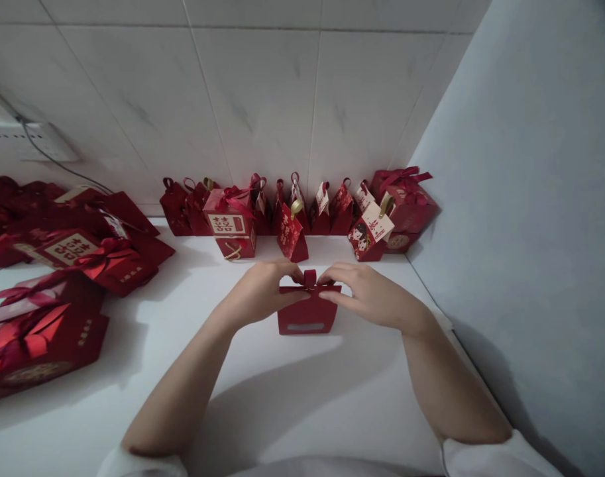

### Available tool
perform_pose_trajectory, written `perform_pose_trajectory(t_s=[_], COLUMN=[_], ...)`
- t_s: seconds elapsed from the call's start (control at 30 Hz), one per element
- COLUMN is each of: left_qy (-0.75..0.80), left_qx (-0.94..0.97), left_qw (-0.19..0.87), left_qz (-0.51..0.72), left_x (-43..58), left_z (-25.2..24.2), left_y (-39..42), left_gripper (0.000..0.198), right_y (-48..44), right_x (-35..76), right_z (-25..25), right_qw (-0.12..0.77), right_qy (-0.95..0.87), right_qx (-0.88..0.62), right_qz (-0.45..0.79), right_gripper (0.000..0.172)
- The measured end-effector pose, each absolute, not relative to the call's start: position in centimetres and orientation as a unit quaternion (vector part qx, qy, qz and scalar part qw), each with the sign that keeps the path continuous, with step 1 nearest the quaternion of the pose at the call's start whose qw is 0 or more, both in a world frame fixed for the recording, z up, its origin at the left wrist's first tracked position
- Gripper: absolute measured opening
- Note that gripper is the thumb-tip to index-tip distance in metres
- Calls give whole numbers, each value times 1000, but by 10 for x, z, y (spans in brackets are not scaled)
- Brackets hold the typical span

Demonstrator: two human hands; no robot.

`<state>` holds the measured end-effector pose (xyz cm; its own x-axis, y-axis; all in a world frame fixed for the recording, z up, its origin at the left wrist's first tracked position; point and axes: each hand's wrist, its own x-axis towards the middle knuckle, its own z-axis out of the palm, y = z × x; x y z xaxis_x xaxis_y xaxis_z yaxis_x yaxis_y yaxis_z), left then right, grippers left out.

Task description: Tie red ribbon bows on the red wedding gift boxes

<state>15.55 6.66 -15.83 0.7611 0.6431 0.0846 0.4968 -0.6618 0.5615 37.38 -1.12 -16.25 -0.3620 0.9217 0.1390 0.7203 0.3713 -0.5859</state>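
A red paper gift box (308, 314) stands upright on the white table in front of me, with a pale strip low on its near side. A red ribbon loop (310, 277) sticks up from the middle of its top edge. My left hand (268, 290) pinches the left part of that edge between thumb and fingers. On the other side of the loop, my right hand (366, 291) pinches the right part the same way. Both thumbs lie on the near face, and the fingertips behind the edge are partly hidden.
Several small red boxes with loops (292, 232) line the tiled wall (262, 99), between a double-happiness box (231, 222) and a larger ribboned box (406, 205). More ribboned boxes (48, 331) crowd the left. A cable (58, 162) runs from a wall socket (41, 141). A pale wall (541, 199) bounds the right.
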Motion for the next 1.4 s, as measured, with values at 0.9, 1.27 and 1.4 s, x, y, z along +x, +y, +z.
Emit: perform_pose_trajectory(t_s=[0.9,1.27,1.4], left_qy=[272,243,193], left_qx=[873,808,789], left_qw=[351,502,560], left_qz=[201,191,164], left_x=[174,161,163], left_z=[-178,-177,-183], left_y=[65,84,88], left_gripper=[23,39,50], right_y=[-1,-12,-15], right_x=[392,387,388], right_z=[-169,-158,-154], right_qw=[235,379,468], right_qy=[-820,-739,-670], right_qx=[-433,-463,-464], right_qz=[292,310,341], right_gripper=[50,54,58])
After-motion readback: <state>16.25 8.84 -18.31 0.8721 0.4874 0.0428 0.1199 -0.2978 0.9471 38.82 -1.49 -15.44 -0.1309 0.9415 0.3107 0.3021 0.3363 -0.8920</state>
